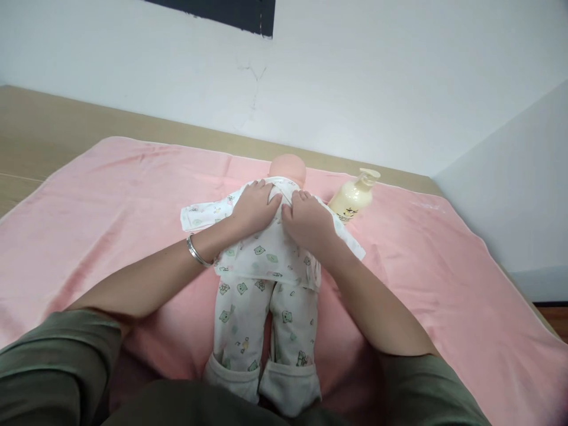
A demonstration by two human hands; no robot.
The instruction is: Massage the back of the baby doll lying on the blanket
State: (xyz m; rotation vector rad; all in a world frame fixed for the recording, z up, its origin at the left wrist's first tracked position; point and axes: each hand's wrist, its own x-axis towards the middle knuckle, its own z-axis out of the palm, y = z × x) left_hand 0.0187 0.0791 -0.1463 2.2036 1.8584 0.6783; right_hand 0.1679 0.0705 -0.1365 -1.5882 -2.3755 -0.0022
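A baby doll [287,168] lies on a pink blanket, its bald head toward the wall and no face showing. It wears a white printed top [266,251] and matching trousers [242,319] with closed foot ends. My left hand [255,208] rests on the upper part of the top, left of the middle, thumb apart from the fingers. Opposite it, my right hand [308,222] lies on the right side of the top, fingers toward the collar. The two thumbs point at each other, a small gap between them. Both hands look open and press on the cloth.
A cream pump bottle [352,198] stands tilted-looking just right of the doll's shoulder, near my right hand. The pink blanket [146,236] covers most of a wooden surface [57,115]. Behind it rises a white wall [355,77] with a dark panel [231,12].
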